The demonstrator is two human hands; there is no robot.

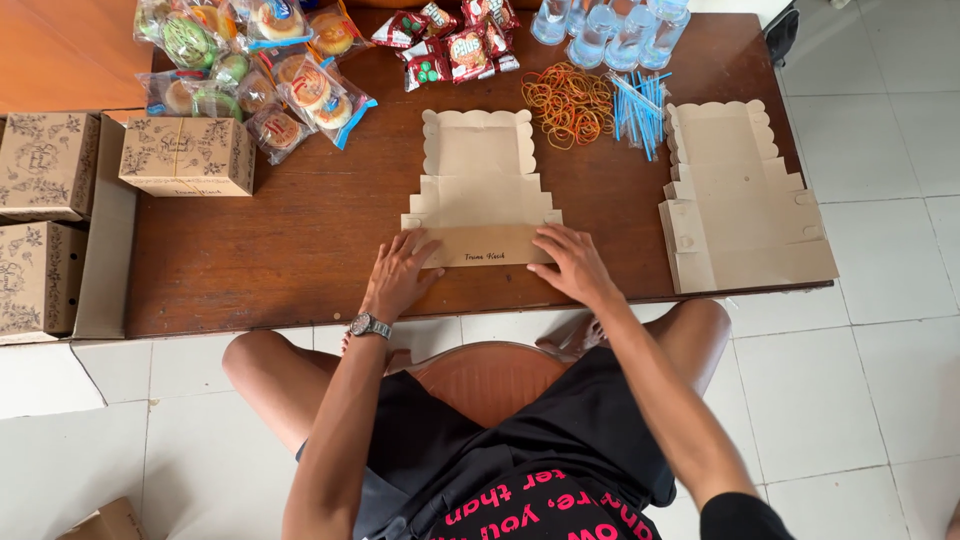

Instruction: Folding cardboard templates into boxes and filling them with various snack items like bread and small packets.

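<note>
A flat, unfolded brown cardboard box blank (480,185) with a scalloped far edge lies on the brown wooden table (300,240) in front of me. Its near flap is folded up, showing the printed outer side. My left hand (400,275), with a wristwatch, presses the left end of that flap. My right hand (572,262) presses its right end. Both hands lie flat with fingers spread on the cardboard.
A stack of flat box blanks (745,200) lies at right. Rubber bands (568,102), blue straws (640,108), water cups (610,25), red snack packets (450,45) and wrapped pastries (250,65) line the far side. Assembled patterned boxes (185,155) stand at left.
</note>
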